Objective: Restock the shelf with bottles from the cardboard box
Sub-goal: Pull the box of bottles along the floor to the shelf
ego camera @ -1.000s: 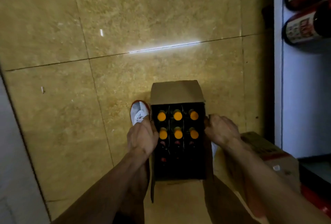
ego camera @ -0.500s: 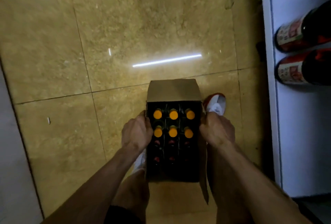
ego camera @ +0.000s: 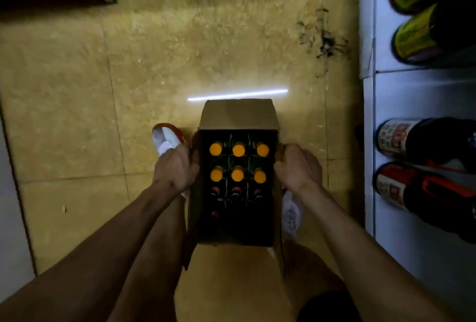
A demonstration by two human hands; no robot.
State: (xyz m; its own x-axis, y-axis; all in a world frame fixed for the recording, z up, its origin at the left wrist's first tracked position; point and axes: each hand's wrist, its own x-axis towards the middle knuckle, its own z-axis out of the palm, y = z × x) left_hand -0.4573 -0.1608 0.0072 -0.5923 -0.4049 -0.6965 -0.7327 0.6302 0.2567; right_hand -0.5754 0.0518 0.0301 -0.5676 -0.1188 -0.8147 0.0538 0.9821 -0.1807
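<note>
Over floor, left hand and right hand still grip box sides; forward shoe now left of box; yellow-label bottles enter view.

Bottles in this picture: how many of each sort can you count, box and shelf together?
Orange-capped bottles in the cardboard box: 6
Dark red-capped bottles in the box: at least 4, its near end is too dark
Yellow-labelled bottles on the shelf: 2
Red-labelled bottles on the shelf: 2
Total: at least 14
</note>
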